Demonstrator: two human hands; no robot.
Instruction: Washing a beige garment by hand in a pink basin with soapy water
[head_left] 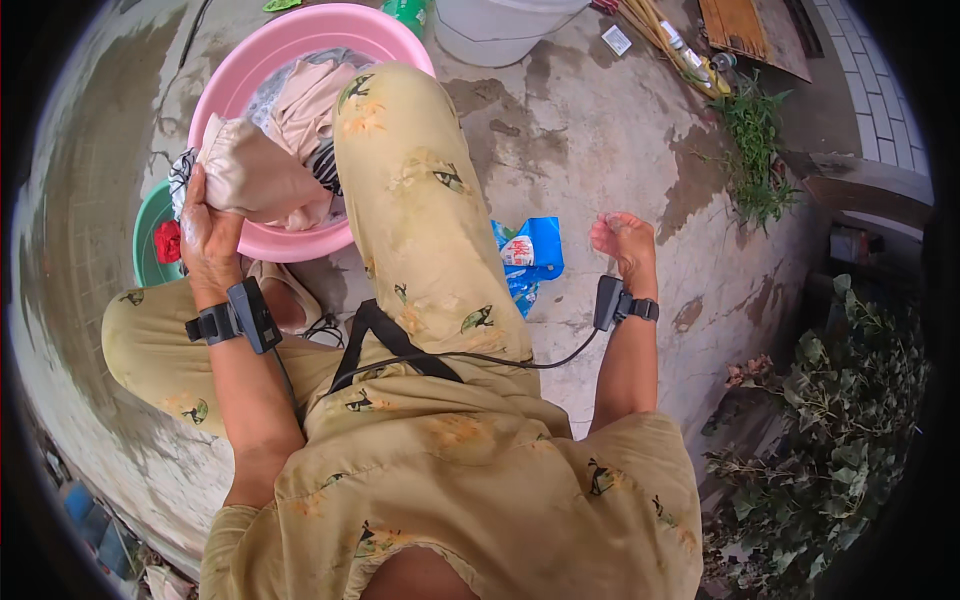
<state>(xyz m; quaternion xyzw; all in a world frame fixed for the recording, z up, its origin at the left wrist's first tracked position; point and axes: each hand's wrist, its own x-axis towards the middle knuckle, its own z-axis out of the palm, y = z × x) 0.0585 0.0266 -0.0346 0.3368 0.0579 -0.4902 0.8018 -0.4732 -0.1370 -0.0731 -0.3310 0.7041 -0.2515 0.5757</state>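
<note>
My left hand (209,232) grips a pale pink garment (260,170), bunched and raised over the left side of a pink basin (215,95). More wet laundry lies in the basin, including light pink cloth (305,100) and a black-and-white striped piece (325,166). My right hand (627,240) hovers to the right of a blue plastic bag (540,248), apart from it. Its fingers are curled in, and something whitish and small shows at them, too small to name. The bag stands on the ground beside my right leg, its lower part behind the trouser leg.
A green basin (150,235) with a red cloth (168,241) sits left of the pink one. Beyond are a white bucket (495,35) and sticks (655,30). Weeds (750,140) and a leafy shrub (840,430) grow at right. A cable (480,358) links my wrist straps.
</note>
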